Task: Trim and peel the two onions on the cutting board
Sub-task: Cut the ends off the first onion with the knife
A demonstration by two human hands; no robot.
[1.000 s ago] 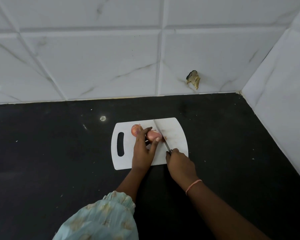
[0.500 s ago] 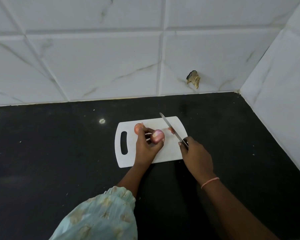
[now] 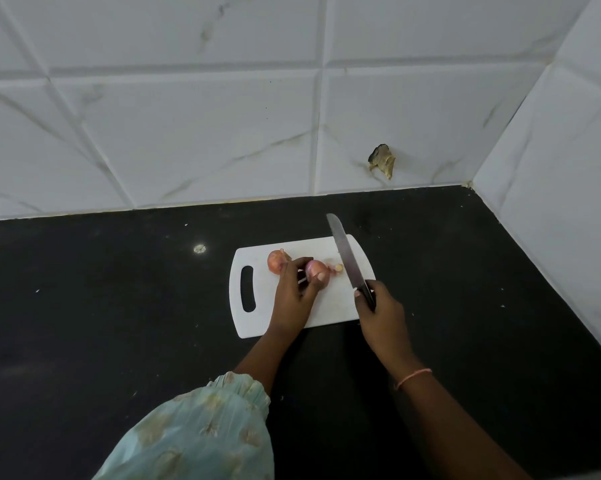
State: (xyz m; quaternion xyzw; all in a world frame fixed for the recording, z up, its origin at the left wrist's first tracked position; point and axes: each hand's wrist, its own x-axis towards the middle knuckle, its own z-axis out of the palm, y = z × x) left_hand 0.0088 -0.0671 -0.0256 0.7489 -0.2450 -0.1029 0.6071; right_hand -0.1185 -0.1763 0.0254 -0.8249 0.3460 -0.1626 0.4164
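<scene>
Now we hold an onion [image 3: 315, 270] and a knife [image 3: 348, 260] over the board [image 3: 330, 306].
Our left hand [image 3: 294, 299] pinches the onion; our right hand [image 3: 382, 311] grips the knife handle; the second onion [image 3: 275, 261] lies just left.

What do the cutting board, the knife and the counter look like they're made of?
Cutting board: likely plastic, plain white, matte, with a moulded handle slot. Knife: grey metal blade with dull sheen, probably steel; dark handle, material unclear. Counter: polished black stone, by its look.
</scene>
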